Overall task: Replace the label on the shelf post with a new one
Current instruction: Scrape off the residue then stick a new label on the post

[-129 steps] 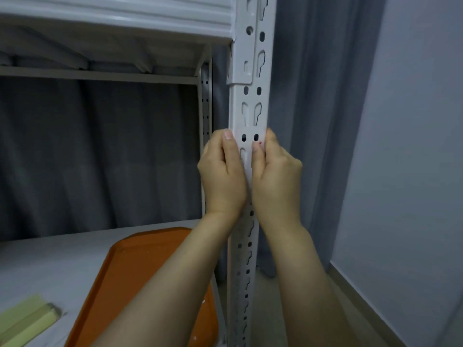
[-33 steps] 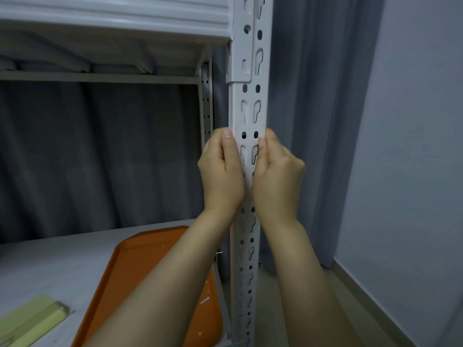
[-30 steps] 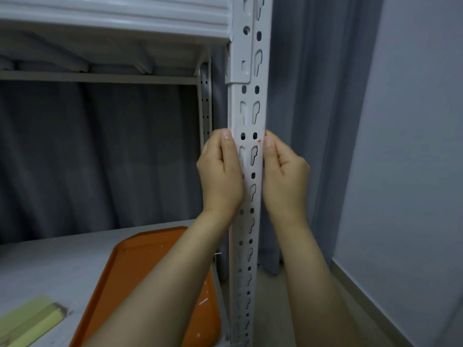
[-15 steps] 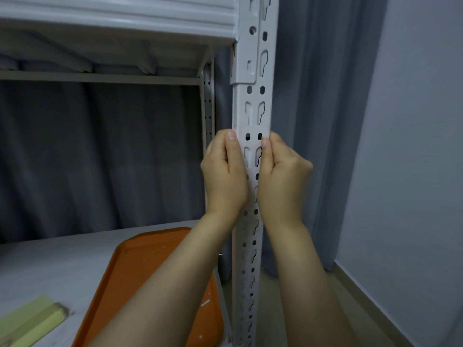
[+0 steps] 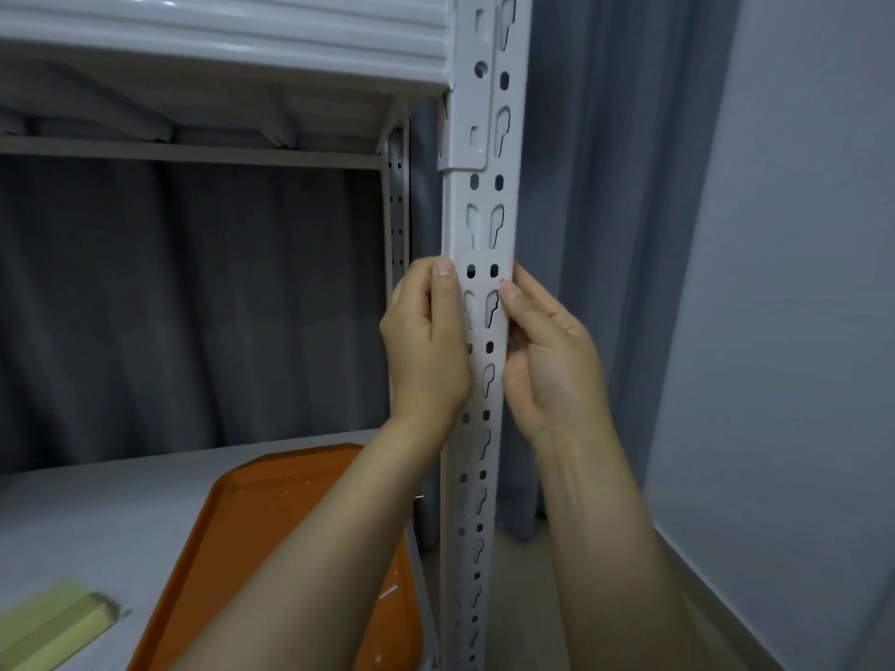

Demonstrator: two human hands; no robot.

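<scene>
The label [image 5: 486, 285] — thin, limp film on the shelf post [image 5: 484, 191] front, likely crease-prone — handle by its side edges, where left hand [image 5: 426, 351] and right hand [image 5: 552, 365] thumbs press, fingers curled round the post.

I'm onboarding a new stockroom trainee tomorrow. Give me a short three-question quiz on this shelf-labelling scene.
1. True or false: the left hand and the right hand both touch the shelf post.
2. Which colour is the tray on the lower shelf? A orange, B blue, C green.
3. Fill in: the label sits on the post between the two ____.
Key: 1 true; 2 A; 3 thumbs.
</scene>
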